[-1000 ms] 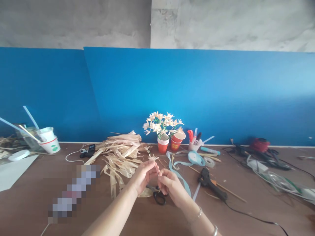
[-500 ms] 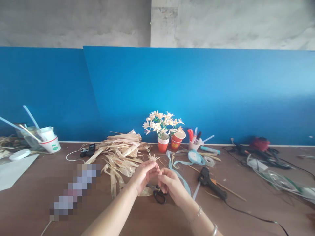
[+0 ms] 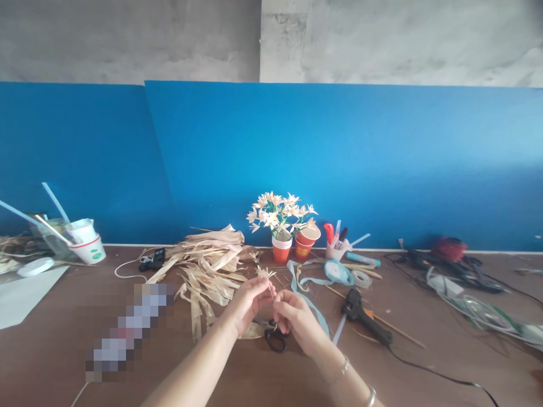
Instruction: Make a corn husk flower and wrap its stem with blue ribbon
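Pale flower in 2 hands, white blooms in stacked red cups

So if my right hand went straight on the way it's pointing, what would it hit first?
Probably your left hand, just ahead and leftward of the right hand, though depth is hard to judge.

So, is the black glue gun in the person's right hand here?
No: the black glue gun lies on the table, apart from the right hand, whose fingers pinch a thin stem.
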The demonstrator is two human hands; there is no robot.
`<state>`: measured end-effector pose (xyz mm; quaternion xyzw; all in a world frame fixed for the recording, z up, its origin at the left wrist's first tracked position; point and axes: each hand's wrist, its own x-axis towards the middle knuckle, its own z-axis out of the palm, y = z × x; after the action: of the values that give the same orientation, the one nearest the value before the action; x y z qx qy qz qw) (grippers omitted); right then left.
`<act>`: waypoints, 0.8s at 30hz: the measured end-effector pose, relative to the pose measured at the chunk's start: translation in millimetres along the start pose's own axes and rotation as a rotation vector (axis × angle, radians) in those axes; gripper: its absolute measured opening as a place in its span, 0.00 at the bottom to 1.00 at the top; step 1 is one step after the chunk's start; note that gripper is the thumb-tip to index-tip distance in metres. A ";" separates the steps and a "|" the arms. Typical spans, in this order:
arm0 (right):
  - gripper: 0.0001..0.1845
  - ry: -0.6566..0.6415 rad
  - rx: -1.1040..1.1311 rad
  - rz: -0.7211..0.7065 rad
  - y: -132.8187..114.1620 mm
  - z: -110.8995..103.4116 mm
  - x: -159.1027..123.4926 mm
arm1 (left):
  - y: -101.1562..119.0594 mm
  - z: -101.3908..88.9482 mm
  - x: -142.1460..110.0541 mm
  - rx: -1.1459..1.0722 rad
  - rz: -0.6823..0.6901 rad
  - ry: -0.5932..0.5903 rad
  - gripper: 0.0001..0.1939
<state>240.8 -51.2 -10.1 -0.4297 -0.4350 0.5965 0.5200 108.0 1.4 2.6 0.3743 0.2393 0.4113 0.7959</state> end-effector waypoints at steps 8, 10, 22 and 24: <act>0.12 -0.005 -0.011 -0.006 0.3 -1.2 0.5 | 0.5 -0.1 0.1 0.010 -0.003 0.003 0.09; 0.12 -0.006 -0.008 -0.005 1.1 -1.8 0.9 | -0.1 -0.7 -0.1 -0.008 -0.007 0.005 0.09; 0.10 -0.017 0.037 -0.016 2.6 -3.3 1.0 | -0.8 -2.1 1.1 -0.043 -0.007 0.007 0.08; 0.11 -0.011 0.033 -0.011 2.3 -3.3 1.1 | -0.6 -1.4 0.9 -0.031 -0.010 0.014 0.09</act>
<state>243.3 -50.1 -13.2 -0.4152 -0.4304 0.6031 0.5279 107.8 2.5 1.2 0.3577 0.2401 0.4134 0.8022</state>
